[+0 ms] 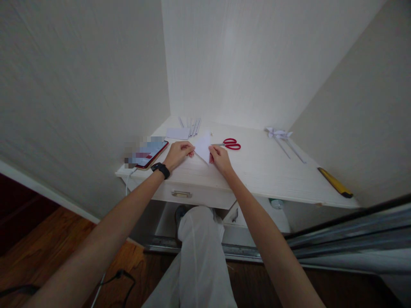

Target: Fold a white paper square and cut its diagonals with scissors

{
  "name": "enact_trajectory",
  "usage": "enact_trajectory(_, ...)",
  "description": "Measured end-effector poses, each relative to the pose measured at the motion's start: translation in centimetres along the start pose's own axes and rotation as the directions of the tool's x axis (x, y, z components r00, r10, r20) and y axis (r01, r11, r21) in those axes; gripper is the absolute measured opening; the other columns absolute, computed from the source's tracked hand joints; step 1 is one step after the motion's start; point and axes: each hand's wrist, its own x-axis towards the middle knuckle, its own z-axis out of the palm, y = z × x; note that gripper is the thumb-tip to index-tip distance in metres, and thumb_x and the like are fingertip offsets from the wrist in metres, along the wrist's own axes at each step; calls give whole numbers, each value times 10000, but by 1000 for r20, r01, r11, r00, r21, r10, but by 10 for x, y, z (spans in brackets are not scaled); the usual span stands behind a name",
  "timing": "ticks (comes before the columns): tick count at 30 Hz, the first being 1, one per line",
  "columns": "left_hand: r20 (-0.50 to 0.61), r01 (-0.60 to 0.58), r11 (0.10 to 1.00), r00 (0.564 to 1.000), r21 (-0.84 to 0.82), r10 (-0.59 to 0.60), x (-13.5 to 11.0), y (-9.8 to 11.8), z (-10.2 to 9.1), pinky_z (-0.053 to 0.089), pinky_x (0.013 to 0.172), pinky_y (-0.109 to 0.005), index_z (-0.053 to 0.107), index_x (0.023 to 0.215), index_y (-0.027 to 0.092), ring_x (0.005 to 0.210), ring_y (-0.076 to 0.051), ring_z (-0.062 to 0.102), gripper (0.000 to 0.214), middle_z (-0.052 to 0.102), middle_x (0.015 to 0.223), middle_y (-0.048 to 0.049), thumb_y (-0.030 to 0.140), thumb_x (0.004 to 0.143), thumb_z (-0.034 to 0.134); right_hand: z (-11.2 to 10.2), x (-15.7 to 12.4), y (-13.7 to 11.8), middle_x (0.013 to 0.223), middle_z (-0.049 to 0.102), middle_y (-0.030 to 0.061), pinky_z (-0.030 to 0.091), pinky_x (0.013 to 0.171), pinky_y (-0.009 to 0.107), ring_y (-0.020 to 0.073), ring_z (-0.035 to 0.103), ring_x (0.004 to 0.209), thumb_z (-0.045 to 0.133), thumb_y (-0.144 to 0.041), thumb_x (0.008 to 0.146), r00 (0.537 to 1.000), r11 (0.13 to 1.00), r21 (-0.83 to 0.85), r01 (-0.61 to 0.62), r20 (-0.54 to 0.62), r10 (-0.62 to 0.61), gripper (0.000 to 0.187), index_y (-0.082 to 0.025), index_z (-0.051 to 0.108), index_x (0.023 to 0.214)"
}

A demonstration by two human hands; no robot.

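A white sheet of paper [203, 146], triangular in outline, is held between my two hands just above the white desktop. My left hand [180, 154] pinches its left edge, with a black watch [161, 170] on the wrist. On the other side, my right hand [220, 158] pinches the lower right edge. Red-handled scissors [231, 143] lie right beside my right hand, their blades partly hidden behind the paper and fingers. Behind my left hand rests a flat stack of white paper [177, 133], and several thin rolled paper sticks [195, 127] lie next to it.
At the left edge a phone [150, 153] lies with a white cable [128, 179] hanging down. White paper pinwheels [278, 133] on sticks lie at the back right. A yellow and black utility knife [335, 182] sits near the right edge. Below is a drawer handle [181, 194].
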Motion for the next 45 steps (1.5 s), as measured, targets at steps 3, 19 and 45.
enact_trajectory(3, -11, -5, 1000, 1000, -19, 5, 1, -3, 0, 456, 634, -277, 638, 644, 159, 593, -152, 591, 234, 658, 617, -45, 359, 766, 630, -1, -1, -3, 481, 507, -31, 380, 566, 255, 129, 487, 485, 432, -536, 912, 1000, 1000, -18, -3, 12, 3, 446, -219, 465, 601)
enact_trajectory(19, 24, 27, 999, 999, 27, -28, -2, 7, 0, 448, 622, -275, 635, 637, 170, 591, -157, 590, 224, 665, 611, -43, 364, 749, 641, -2, 0, -3, 473, 472, -37, 355, 558, 268, 136, 456, 476, 476, -362, 878, 1000, 999, -49, 0, -22, -2, 313, -211, 487, 604)
enact_trajectory(45, -71, -21, 1000, 997, -3, 21, 0, 1, -1, 458, 655, -280, 640, 639, 165, 605, -156, 600, 228, 656, 618, -37, 352, 770, 636, -1, -1, -5, 482, 502, -37, 377, 615, 256, 139, 496, 524, 443, -370, 922, 999, 997, -77, -25, 35, 28, 361, -214, 481, 599)
